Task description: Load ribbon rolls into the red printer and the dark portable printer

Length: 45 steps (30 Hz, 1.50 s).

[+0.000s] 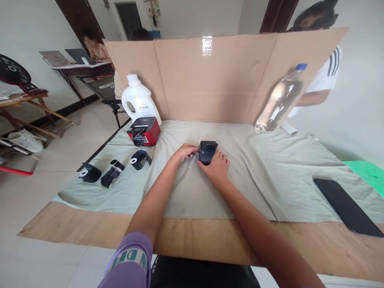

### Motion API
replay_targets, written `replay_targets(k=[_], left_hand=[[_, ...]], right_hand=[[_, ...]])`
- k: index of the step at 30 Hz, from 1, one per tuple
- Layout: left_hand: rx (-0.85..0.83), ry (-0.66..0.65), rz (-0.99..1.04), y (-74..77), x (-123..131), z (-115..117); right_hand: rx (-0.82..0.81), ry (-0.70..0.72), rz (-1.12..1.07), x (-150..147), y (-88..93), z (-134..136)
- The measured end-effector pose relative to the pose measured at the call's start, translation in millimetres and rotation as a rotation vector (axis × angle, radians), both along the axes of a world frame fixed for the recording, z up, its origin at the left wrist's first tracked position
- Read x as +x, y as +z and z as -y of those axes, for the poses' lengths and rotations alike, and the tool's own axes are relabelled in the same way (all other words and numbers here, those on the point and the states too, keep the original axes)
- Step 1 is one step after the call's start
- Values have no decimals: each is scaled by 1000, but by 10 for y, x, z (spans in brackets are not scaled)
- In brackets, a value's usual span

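A small black box-shaped device [207, 154], like a portable receipt printer, lies on the cloth in front of me. A dark glossy strip shows at its upper right. My right hand [218, 166] holds it from the right and front, thumb at the near edge and fingers bent along the side. At the device's left side is my left hand [187, 152], its fingers curled and pinched together by the edge. Whatever sits in that pinch is too small to make out.
To the left stand a red and black printer-like box [145, 132] and a white jug [141, 98]. Several black rolls [90, 173] lie nearer. A water bottle [282, 100] leans against the cardboard screen [216, 80]. A phone [345, 204] lies right. Other people sit beyond.
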<state>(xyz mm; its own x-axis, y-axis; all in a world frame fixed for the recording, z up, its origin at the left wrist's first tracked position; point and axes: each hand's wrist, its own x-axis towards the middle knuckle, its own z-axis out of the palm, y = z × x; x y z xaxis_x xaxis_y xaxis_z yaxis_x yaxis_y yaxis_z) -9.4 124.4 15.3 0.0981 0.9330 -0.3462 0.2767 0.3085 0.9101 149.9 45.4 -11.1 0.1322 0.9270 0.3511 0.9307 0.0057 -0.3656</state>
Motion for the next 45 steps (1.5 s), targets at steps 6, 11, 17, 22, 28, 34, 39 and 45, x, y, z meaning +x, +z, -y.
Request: replay_targets(k=[6, 11, 17, 22, 28, 34, 39, 45], left_hand=[[-22, 62, -10, -5, 38, -43], [-36, 93, -30, -37, 64, -70], [-56, 102, -64, -62, 73, -68], [-45, 131, -75, -67, 122, -59], [-45, 157, -77, -27, 153, -18], [-67, 156, -96, 17, 124, 16], [-76, 156, -112, 67, 142, 47], [-107, 157, -118, 130, 184, 83]], right_hand=[[-31, 4, -74, 28, 7, -28], [-35, 15, -122, 42, -12, -40], [-29, 18, -134, 42, -31, -39], [-29, 12, -136, 35, -24, -34], [-20, 7, -140, 19, -48, -45], [-11, 13, -112, 12, -61, -43], [-17, 9, -86, 12, -63, -35], [-31, 16, -50, 2, -54, -31]])
